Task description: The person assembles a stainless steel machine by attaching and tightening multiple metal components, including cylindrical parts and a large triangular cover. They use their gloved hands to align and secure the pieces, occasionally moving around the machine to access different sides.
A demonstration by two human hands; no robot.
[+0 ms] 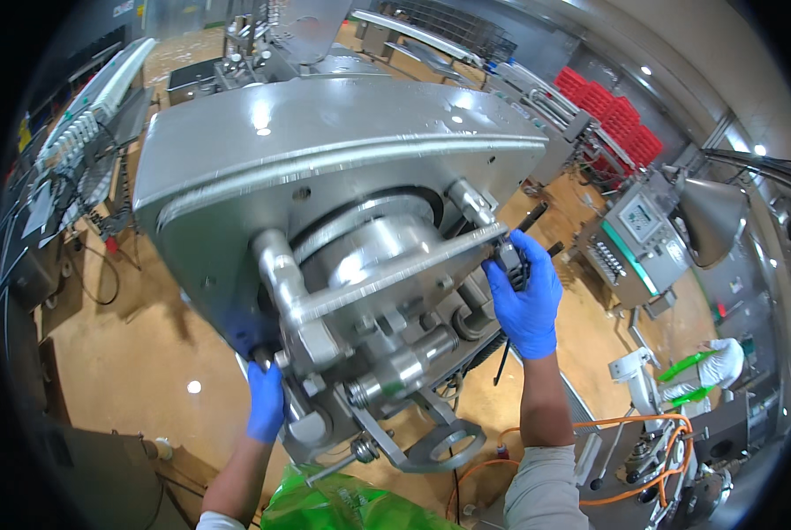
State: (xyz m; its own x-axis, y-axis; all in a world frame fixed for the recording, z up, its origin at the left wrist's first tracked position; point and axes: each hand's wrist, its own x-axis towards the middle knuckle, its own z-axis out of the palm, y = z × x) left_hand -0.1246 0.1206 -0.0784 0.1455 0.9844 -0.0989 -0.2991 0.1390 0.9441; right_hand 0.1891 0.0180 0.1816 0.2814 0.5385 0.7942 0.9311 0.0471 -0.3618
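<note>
In front of me stands a stainless steel machine head with a round metal drum set in its face. A flat metal plate spans the front, carried by two thick posts. My right hand, in a blue glove, is closed around a dark knob at the plate's right end. Low on the left side, my gloved left hand grips a part beside the housing; its fingertips are mostly hidden. Below the plate sit a metal cylinder and a ring-shaped bracket.
A control cabinet with a screen and a steel hopper stand at right. Red crates are stacked behind. An orange cable runs across equipment at lower right. Another person is at far right. A conveyor stands left.
</note>
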